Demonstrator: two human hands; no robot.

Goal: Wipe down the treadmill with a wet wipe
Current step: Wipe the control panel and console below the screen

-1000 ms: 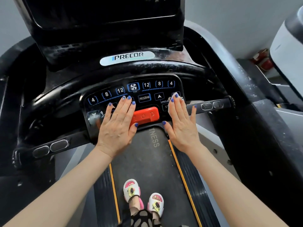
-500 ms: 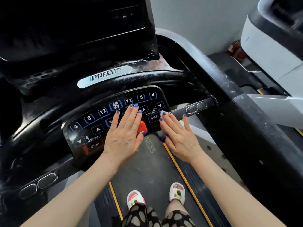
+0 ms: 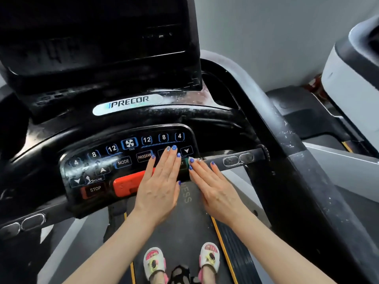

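Wiping the keypad [image 3: 127,158], your flat left hand [image 3: 160,187] and flat right hand [image 3: 213,187] press its right side—wet wipe barely visible [image 3: 189,159] beneath your right fingers—sweep next toward the handlebar [image 3: 235,159].

Background to my right: a plain pale grey wall [image 3: 276,31] fills the upper part of the view. A neighbouring white-and-grey machine [image 3: 354,83] stands beside it, with a small red object [image 3: 313,84], too blurred to identify, at its foot. Light is soft and even.
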